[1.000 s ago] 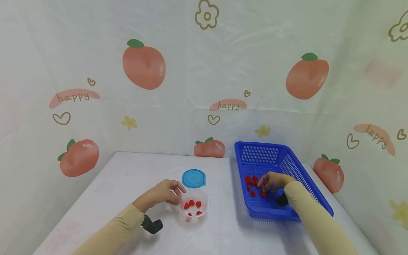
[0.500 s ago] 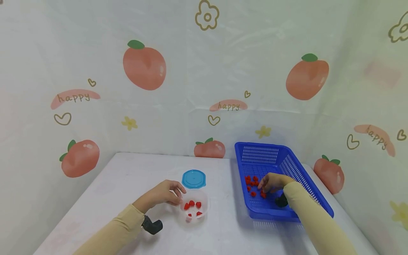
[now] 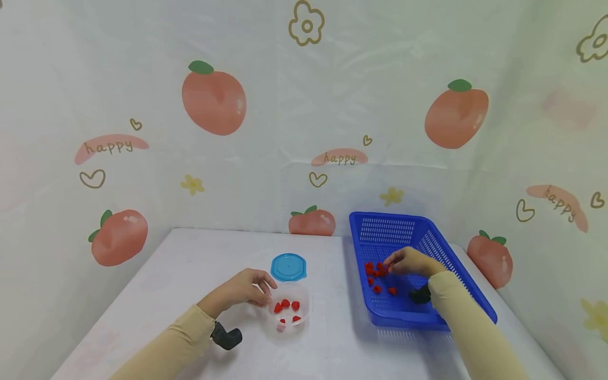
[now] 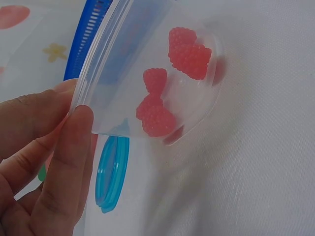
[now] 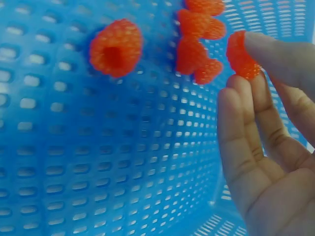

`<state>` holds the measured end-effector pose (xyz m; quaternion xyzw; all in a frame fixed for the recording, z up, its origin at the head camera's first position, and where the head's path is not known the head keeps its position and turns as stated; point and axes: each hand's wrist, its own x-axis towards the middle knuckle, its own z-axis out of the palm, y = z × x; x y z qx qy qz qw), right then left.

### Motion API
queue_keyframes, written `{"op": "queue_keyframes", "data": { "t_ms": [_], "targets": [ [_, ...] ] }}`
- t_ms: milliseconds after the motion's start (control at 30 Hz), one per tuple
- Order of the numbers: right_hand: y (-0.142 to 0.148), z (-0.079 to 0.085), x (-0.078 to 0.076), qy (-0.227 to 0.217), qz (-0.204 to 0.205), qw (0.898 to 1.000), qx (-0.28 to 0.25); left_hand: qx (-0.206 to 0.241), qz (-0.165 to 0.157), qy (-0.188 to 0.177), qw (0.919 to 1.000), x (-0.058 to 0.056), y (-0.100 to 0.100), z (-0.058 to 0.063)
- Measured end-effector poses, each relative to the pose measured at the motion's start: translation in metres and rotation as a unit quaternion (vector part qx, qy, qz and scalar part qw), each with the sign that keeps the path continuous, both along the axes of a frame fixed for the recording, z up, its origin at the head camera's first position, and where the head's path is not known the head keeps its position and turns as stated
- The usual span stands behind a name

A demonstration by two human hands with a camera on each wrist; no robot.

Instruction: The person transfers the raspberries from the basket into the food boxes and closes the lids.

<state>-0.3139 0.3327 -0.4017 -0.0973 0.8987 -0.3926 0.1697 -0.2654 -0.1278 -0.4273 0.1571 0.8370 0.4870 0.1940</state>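
Raspberry (image 5: 238,55) in right grip (image 3: 409,262) — clear tub (image 4: 115,93) in left grip (image 3: 243,287)

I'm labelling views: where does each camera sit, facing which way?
Head: worn on head, facing forward and down at the white table; left hand, right hand show.
Left wrist: worn there, facing the clear plastic bowl; left hand shows.
Right wrist: worn there, facing into the blue perforated plastic basket; right hand shows.
Head and left wrist share the blue plastic lid.

We pinch a red raspberry (image 5: 240,54) in our right hand (image 3: 409,261) inside a blue basket (image 3: 404,319) holding more, our left hand (image 3: 241,289) gripping an upright clear tub (image 4: 115,98) with five inside.
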Motion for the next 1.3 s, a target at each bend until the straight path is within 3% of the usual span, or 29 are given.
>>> {"op": "queue_keyframes", "data": {
  "t_ms": [300, 700, 1300],
  "targets": [
    [0.003, 0.006, -0.001, 0.039, -0.006, 0.998, -0.051, -0.004, 0.012, -0.002, 0.9999, 0.000, 0.001, -0.001],
    [-0.019, 0.032, 0.010, 0.106, -0.021, 0.991, -0.081, -0.008, 0.011, 0.001, 0.9999, 0.000, 0.000, -0.002],
    [-0.066, 0.050, 0.024, 0.158, -0.061, 0.965, -0.200, 0.003, 0.008, -0.005, 1.0000, -0.001, 0.000, -0.003]
  ]
}}
